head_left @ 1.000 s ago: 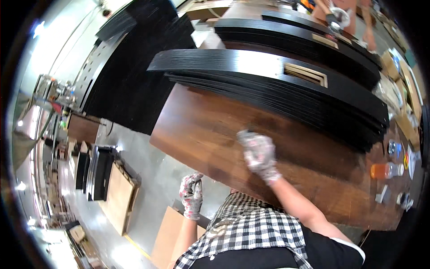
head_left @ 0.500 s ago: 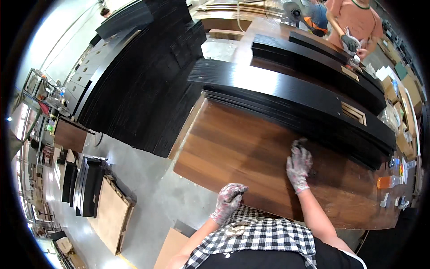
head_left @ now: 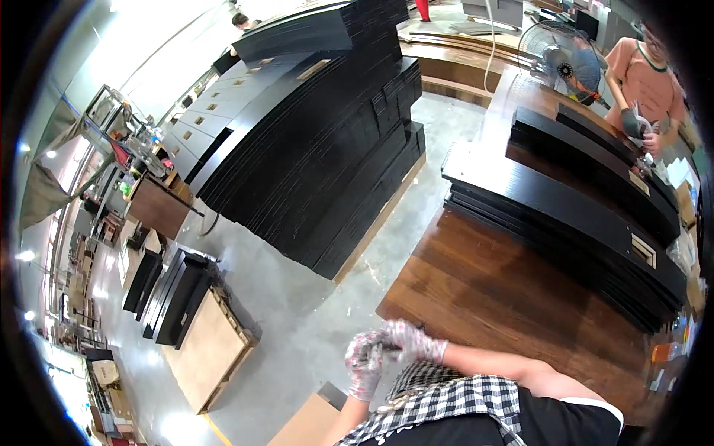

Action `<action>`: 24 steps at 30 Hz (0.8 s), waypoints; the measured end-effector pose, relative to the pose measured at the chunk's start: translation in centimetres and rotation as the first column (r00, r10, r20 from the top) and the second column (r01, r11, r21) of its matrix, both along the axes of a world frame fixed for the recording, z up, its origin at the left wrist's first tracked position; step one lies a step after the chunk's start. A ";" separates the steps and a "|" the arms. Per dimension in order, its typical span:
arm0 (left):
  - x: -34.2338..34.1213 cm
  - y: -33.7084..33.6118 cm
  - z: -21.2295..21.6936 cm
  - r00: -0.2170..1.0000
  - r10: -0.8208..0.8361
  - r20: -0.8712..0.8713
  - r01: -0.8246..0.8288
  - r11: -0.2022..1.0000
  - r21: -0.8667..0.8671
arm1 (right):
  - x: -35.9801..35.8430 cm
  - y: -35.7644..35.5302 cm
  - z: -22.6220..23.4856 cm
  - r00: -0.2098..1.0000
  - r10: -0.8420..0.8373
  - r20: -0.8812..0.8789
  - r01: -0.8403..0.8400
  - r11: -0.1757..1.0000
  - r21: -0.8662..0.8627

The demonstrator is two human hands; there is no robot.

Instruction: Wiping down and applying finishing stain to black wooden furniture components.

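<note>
My left hand [head_left: 364, 364], in a stained, patterned work glove, is held up in front of the checked apron [head_left: 454, 398]. Its fingers are curled closed, and what they hold, if anything, is hidden. My right hand [head_left: 418, 344], gloved alike, reaches across my body and meets the left at the fingers. Motion smears the right fingers, so their grip cannot be made out. Both hands are by the near left corner of a brown wood-grain table [head_left: 476, 275]. On that table lies a stack of long black panels [head_left: 543, 201], the top one with a rectangular cut-out; neither hand touches it.
A tall stack of black panels [head_left: 312, 163] stands on the floor left of the table. Further left is a pallet [head_left: 204, 353] beside more black pieces [head_left: 175, 297]. A cardboard box [head_left: 305, 424] sits at my left. Across the table are a fan [head_left: 563, 67] and a co-worker [head_left: 647, 89].
My right hand has left the tabletop and come over to my left hand. The view has swung left, so the table and panels now appear further right.
</note>
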State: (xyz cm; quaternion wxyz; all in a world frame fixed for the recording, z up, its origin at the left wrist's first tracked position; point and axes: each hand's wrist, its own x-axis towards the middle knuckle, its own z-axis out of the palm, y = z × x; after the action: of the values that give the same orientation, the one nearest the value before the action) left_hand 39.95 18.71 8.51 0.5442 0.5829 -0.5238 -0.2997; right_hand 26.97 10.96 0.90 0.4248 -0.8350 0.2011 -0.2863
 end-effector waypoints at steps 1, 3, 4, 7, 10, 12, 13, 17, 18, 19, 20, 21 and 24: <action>-0.4 -0.7 1.8 0.991 0.000 -0.134 -0.002 1.000 -0.016 | -0.4 0.8 2.6 0.989 0.064 0.133 -0.055 0.996 -0.072; -0.2 -2.1 2.3 0.987 0.016 -0.161 -0.025 0.998 -0.057 | -2.1 -0.1 4.9 0.983 -0.167 0.070 0.177 0.969 -0.171; -0.6 -2.8 3.2 0.991 -0.014 -0.129 0.004 0.997 -0.073 | -3.1 -0.4 8.0 0.969 -0.236 -0.070 0.224 0.964 -0.143; -2.3 -4.9 3.3 0.982 -0.189 0.007 0.188 0.977 -0.104 | -4.1 0.3 6.1 0.822 -0.246 -0.514 0.068 0.938 -0.340; -6.4 -6.0 4.3 0.925 -0.378 0.029 0.379 0.918 -0.116 | -8.0 2.3 2.4 0.735 -0.513 -0.443 0.295 0.831 -0.472; -9.1 -5.9 3.8 0.861 -0.508 0.016 0.506 0.853 -0.128 | -13.2 3.2 4.8 0.538 -0.613 -0.579 0.498 0.785 -0.368; -10.5 -5.6 3.3 0.834 -0.552 0.005 0.548 0.828 -0.114 | -16.7 4.9 4.9 0.444 -0.712 -0.543 0.579 0.691 -0.433; -15.6 -3.9 2.6 0.618 -0.784 -0.065 0.775 0.621 -0.119 | -30.6 16.9 2.9 -0.173 -0.902 -0.395 0.694 0.172 -0.699; -17.0 -3.1 2.4 0.564 -0.819 -0.102 0.810 0.573 -0.122 | -34.2 21.5 2.3 -0.297 -0.911 -0.285 0.669 0.014 -0.743; -18.0 -2.4 2.1 0.526 -0.841 -0.128 0.833 0.540 -0.119 | -35.2 24.8 5.1 -0.528 -0.565 -0.634 0.786 -0.043 -0.617; -19.6 -1.4 2.2 0.482 -0.860 -0.171 0.855 0.503 -0.122 | -39.7 32.1 2.2 -0.574 -0.743 -0.345 0.679 -0.196 -0.708; -20.4 -0.6 2.4 0.458 -0.873 -0.168 0.870 0.479 -0.120 | -41.6 37.1 2.1 -0.750 -0.470 -0.466 0.638 -0.326 -0.698; -22.5 0.3 2.9 0.355 -0.934 -0.040 0.929 0.357 -0.096 | -44.5 54.0 -4.4 -0.838 -0.324 -0.440 0.537 -0.638 -0.552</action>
State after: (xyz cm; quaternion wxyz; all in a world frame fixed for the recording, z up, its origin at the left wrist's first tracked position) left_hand 17.49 19.00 11.43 0.3173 0.1544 -0.7456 -0.5654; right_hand -17.57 64.92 -3.46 -0.0969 -0.0580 0.9857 -0.1249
